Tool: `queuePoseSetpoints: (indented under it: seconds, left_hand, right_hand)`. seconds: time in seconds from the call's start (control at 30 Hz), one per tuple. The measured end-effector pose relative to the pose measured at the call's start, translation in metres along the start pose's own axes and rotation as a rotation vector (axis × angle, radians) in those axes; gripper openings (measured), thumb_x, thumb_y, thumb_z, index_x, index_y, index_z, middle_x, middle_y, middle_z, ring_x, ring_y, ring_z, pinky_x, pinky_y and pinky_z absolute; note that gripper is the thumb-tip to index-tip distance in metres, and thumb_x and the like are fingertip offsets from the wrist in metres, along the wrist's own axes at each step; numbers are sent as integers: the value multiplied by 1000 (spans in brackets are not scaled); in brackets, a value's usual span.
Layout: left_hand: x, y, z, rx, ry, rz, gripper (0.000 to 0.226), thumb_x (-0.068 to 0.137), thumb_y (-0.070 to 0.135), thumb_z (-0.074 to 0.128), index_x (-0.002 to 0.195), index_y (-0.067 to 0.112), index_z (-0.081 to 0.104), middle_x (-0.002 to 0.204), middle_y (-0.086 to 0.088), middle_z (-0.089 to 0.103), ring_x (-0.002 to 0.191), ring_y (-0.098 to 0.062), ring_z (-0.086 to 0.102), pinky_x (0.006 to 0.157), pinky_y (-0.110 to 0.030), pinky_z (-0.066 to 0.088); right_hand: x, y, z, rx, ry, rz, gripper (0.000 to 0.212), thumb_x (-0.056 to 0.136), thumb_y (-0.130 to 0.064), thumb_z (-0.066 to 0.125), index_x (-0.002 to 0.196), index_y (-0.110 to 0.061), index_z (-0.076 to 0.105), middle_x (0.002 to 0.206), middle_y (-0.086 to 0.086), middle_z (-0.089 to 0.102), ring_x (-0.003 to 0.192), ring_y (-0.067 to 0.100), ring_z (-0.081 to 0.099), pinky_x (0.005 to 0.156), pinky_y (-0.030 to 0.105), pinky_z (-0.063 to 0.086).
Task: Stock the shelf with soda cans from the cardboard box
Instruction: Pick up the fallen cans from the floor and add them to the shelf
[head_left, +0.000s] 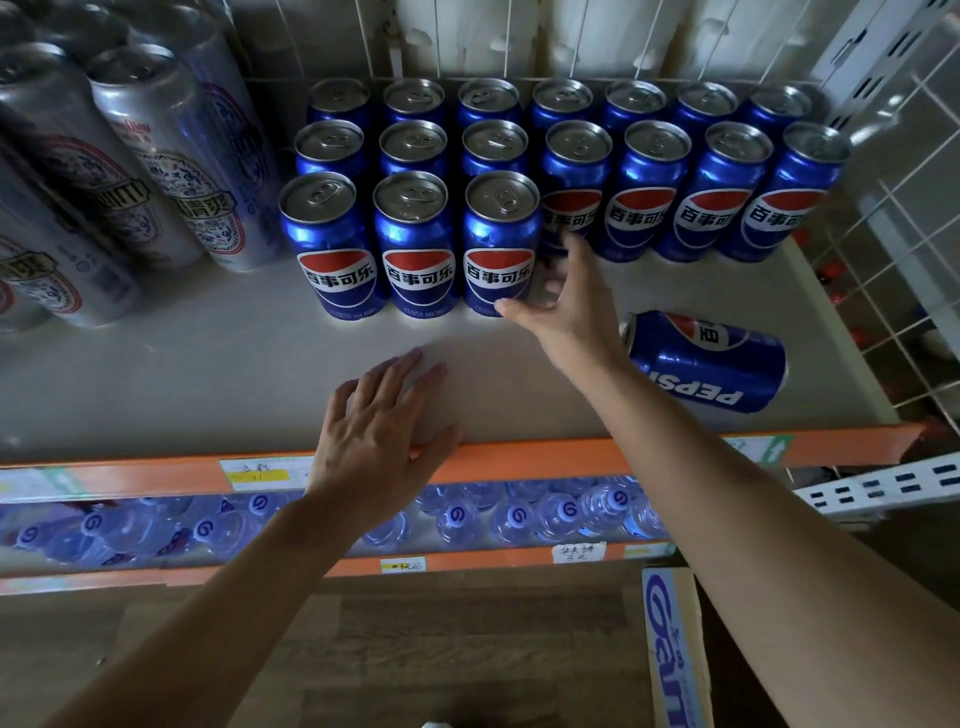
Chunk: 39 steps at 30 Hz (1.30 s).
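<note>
Soda cans (415, 234) upright on shelf (208, 364) | loose can (706, 364) sideways | left hand (374, 431), right hand (571, 306): grip spread, empty

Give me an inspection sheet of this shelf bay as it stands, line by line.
Surface: pale shelf board with an orange front edge.
Job's things: blue soda cans upright in three rows of seven, seven and three; one toppled can on its side at right; cardboard box at lower right, contents hidden.
Clutter: tall silver cans fill the shelf's left end.
Hands: left hand flat on the shelf's front edge, holding nothing; right hand open, thumb at the base of the third front-row can.
Cables: nothing seen.
Surroundings: water bottles on the shelf below; white wire mesh behind and at right.
</note>
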<state>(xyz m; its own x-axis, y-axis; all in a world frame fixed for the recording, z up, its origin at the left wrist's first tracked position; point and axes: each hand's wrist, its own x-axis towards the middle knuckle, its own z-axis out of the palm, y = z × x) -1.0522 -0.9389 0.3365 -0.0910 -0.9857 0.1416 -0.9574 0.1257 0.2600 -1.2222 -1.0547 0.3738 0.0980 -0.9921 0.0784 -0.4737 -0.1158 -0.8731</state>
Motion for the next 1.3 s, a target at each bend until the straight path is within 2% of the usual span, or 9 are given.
queuePoseSetpoints:
  seconds: [0.1, 0.27, 0.5, 0.63, 0.87, 0.97, 1.03, 1.13, 1.3]
  left_hand:
    - [0, 0, 0, -2, -16, 2, 62, 82, 53, 38, 129, 16, 53, 137, -8, 50, 123, -22, 42, 99, -33, 26]
    - [2, 6, 0, -42, -20, -6, 63, 81, 52, 38, 130, 15, 52, 137, -9, 49, 124, -23, 40, 100, -38, 30]
    - [7, 26, 5, -75, -48, 8, 63, 83, 53, 38, 132, 16, 50, 137, -8, 48, 126, -25, 42, 103, -37, 31]
    - [10, 33, 4, -92, -61, 22, 62, 83, 52, 38, 133, 16, 49, 138, -8, 48, 126, -25, 42, 102, -40, 34]
    - [19, 47, 2, -135, -77, 54, 64, 84, 51, 36, 136, 15, 45, 141, -11, 45, 129, -30, 41, 104, -44, 33]
    - [25, 58, -1, -182, -55, 67, 69, 82, 55, 32, 139, 17, 41, 145, -9, 40, 136, -28, 31, 108, -39, 22]
    - [32, 69, -6, -301, -64, 26, 76, 79, 61, 29, 142, 19, 36, 148, -5, 35, 138, -23, 24, 109, -33, 16]
    - [44, 88, -14, -556, -26, -79, 81, 75, 65, 31, 142, 20, 36, 144, -1, 39, 134, -18, 30, 109, -38, 25]
    - [62, 114, -22, -816, -54, -234, 81, 68, 69, 41, 137, 27, 42, 135, 11, 45, 128, -6, 37, 106, -26, 28]
  right_hand:
    - [-13, -8, -28, -116, -72, -56, 76, 76, -20, 76, 141, -13, 37, 127, 8, 56, 114, 18, 54, 96, 34, 45]
    - [-26, 1, -94, -308, -59, -106, 59, 74, -26, 78, 127, -15, 55, 121, 4, 63, 113, 15, 57, 96, 31, 44]
    - [-45, 30, -146, -483, -177, 6, 94, 52, -43, 83, 135, -14, 47, 130, 10, 53, 118, 26, 52, 99, 45, 43]
    - [-49, 46, -145, -600, -216, -17, 94, 56, -35, 87, 136, -14, 43, 129, 10, 51, 116, 29, 49, 96, 47, 42]
    - [-55, 56, -136, -687, -48, -91, 79, 58, -26, 87, 127, -11, 51, 118, 10, 54, 106, 32, 49, 81, 37, 43]
    - [-63, 50, -131, -613, 61, -120, 76, 58, -26, 87, 123, -10, 52, 117, 10, 54, 105, 32, 49, 78, 40, 46]
    - [-66, 45, -126, -497, 131, -117, 73, 57, -29, 86, 119, -10, 53, 114, 9, 55, 102, 31, 50, 78, 42, 47]
    - [-71, 34, -114, -350, 247, -93, 70, 55, -36, 80, 115, -11, 55, 109, 6, 55, 97, 27, 51, 76, 34, 44]
    - [-82, 17, -89, -202, 394, -33, 70, 53, -42, 76, 112, -11, 56, 106, 3, 56, 96, 24, 53, 72, 24, 42]
